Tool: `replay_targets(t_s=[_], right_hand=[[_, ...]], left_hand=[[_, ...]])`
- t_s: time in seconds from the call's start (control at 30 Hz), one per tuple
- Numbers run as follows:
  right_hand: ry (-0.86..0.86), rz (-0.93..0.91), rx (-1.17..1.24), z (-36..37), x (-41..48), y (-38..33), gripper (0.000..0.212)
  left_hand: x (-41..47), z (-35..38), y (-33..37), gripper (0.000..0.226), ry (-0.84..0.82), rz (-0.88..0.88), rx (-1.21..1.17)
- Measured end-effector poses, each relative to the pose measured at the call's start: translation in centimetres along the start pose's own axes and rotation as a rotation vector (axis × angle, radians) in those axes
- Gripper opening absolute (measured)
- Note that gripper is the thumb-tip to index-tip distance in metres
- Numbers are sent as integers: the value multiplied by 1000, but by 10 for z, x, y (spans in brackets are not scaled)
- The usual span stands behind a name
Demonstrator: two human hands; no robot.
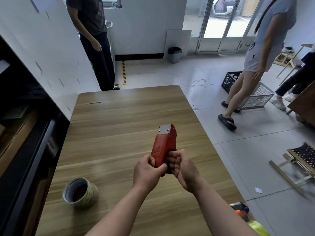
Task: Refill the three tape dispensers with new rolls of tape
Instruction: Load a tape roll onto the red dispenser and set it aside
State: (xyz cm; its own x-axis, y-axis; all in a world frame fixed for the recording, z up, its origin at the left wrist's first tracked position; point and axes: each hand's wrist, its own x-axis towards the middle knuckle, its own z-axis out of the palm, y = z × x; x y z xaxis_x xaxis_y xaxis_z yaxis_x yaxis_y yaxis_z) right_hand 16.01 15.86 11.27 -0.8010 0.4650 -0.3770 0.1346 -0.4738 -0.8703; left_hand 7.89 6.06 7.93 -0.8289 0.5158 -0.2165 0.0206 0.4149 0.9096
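A red tape dispenser (163,143) with a metal blade plate at its far end is held above the wooden table (119,120), pointing away from me. My left hand (148,171) grips its near end from the left. My right hand (183,169) curls round its right side, where a dark part shows between the fingers. A stack of clear tape rolls (80,192) stands on the table at the near left, apart from both hands.
A thin stick (93,103) lies near the table's far left corner. One person stands beyond the table by the white wall; another walks on the tiled floor at right, near two plastic crates (259,97). Orange and yellow objects (245,215) show at the table's near right edge.
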Motion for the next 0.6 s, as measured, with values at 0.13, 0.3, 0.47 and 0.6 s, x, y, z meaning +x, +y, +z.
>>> replay_targets(t_s=[0.13,0.3,0.47,0.6], right_hand=[[448,-178,-332,-8,-2,-5,12],[389,245,-337,-25,3,7,96],[206,258,82,-20,-7,21,29],[293,171,101,-19,-19,29,25]], left_hand=[[0,-5,-10,41,-15,-149,-188],[-4,-11,-17,35,-142,-222,-400],[-10,-9,-17,26,-276,-214,-433],[-19,-5,-25,23,-386,-229,-429]])
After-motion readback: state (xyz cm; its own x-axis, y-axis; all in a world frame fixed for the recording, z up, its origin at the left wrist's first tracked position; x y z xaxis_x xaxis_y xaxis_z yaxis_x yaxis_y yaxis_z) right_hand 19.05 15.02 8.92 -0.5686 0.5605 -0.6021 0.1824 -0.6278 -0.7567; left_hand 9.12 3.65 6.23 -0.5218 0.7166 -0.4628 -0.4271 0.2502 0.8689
